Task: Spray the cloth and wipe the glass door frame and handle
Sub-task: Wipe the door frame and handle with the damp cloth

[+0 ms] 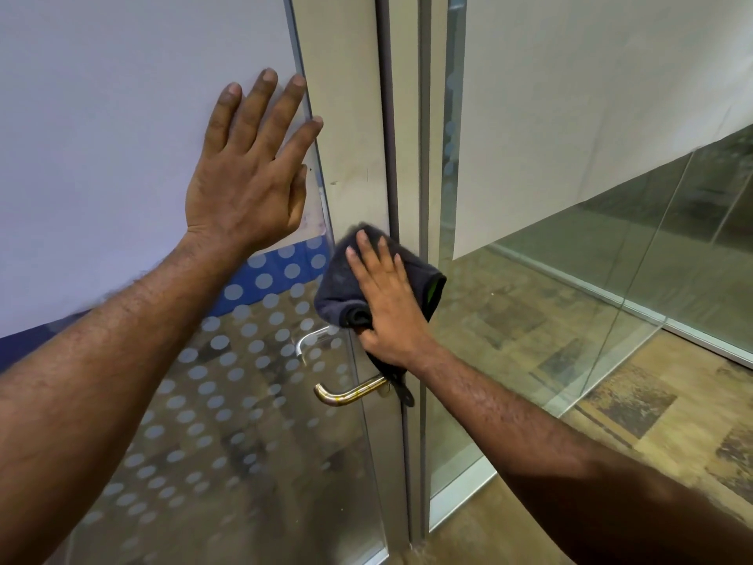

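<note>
A dark grey folded cloth (346,275) is pressed flat against the pale metal door frame (350,116) by my right hand (387,303), just above the brass lever handle (346,395). A strip of the cloth hangs down past the handle's base. My left hand (248,169) lies flat with fingers spread on the frosted upper part of the glass door (122,116), left of the frame's edge. No spray bottle is in view.
The door's lower glass (228,422) carries a pattern of grey dots, and a second handle shows through it. A dark vertical seal runs beside the frame. To the right stands a fixed glass panel (570,258) over a patterned floor (652,422).
</note>
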